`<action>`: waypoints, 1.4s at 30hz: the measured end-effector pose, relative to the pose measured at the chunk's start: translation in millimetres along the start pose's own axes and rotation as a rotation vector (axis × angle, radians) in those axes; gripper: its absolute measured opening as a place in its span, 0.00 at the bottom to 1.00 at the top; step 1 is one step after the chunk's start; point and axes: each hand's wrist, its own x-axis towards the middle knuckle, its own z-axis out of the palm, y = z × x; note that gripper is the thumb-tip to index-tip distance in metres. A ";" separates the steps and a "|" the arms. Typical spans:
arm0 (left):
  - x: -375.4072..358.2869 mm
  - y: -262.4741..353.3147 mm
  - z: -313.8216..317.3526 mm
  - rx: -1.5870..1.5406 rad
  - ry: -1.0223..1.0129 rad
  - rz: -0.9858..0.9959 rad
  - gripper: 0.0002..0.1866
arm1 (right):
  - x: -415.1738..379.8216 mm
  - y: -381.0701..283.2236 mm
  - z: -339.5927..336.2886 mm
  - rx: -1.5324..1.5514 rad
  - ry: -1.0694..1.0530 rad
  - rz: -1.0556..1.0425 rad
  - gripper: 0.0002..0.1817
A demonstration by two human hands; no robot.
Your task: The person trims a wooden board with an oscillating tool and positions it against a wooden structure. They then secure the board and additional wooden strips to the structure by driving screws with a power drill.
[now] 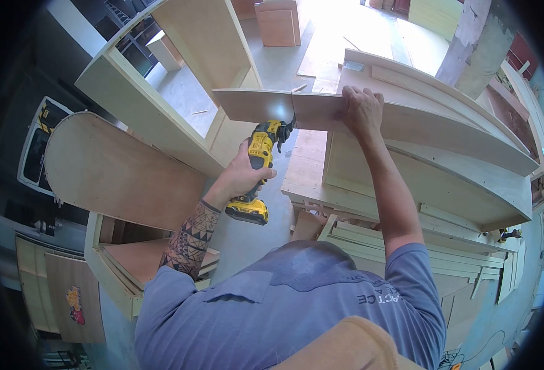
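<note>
My left hand [242,176] is closed around the grip of a yellow and black cordless oscillating multi-tool [261,148]. The tool's head points away from me, and its blade end meets a long thin wooden board [420,123]. A dark cut line crosses the board there, and the tool's lamp makes a bright spot just left of it. Fingers of my right hand [363,110] are wrapped over the board's upper edge, right of the cut line. To the left of the line, the board's end sticks out over the floor.
A plywood frame [155,117] stands at left, beside a round-ended panel [118,166]. On the right, a long shallow plywood box [432,185] lies under the board. Stacked strips [407,246] are below it. A concrete pillar [478,46] rises at upper right.
</note>
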 end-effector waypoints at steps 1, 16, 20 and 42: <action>3.1 -3.6 1.6 0.001 0.000 0.000 0.55 | -0.7 -1.1 -1.2 -0.005 -0.009 -0.004 0.28; 47.4 -162.6 44.9 -0.086 -0.022 -0.052 0.59 | -3.0 8.7 14.0 0.078 0.130 -0.062 0.28; 9.0 -283.3 86.2 -0.132 0.097 -0.202 0.54 | -14.6 13.9 10.6 0.026 0.108 -0.045 0.29; -139.1 -505.4 142.6 -0.058 -0.068 -0.601 0.49 | -73.4 179.6 -1.1 0.323 -0.212 0.367 0.33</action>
